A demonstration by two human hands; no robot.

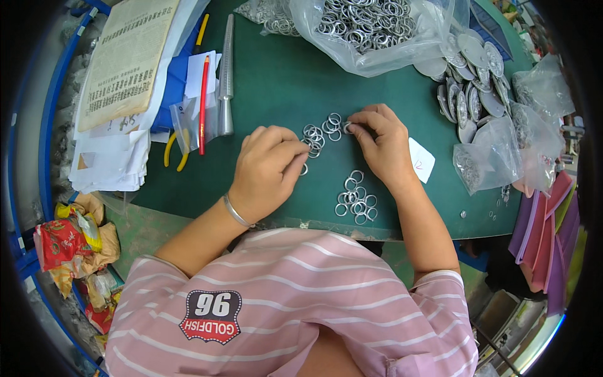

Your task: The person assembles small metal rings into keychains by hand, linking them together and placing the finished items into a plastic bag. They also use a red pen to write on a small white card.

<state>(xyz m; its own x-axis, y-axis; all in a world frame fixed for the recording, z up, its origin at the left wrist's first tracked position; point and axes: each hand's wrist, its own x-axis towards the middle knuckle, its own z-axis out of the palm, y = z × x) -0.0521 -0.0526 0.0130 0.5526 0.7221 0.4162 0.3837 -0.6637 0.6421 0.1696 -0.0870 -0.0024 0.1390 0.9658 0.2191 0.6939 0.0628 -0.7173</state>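
Green mat (276, 81) covered a worktable, with clutter along its edges.

Left hand (267, 169): curled, knuckles up, fingertips pressed together on a small ring (304, 169) at the mat; a metal bangle (235, 210) sat on the wrist. Whether the ring was lifted or flat could not be told from this angle.

Right hand (380, 141): curled, thumb and forefinger pinching another ring (347, 127) beside a loose cluster (323, 132) of rings between the two hands.

Second cluster (357, 198) of rings lay near the mat's front edge, below the right hand and apart from the first.

Far side: a clear bag (370, 31) full of rings, open toward the person. To its right, a heap of metal discs (468, 81) and smaller bags (496, 157).

White tag (422, 160) lay just beside the right wrist.

Left side: red pencil (203, 103), grey tapered mandrel (226, 75), yellow-handled pliers (169, 151), a stack of papers (119, 81).

Person wore a pink striped shirt (295, 301).
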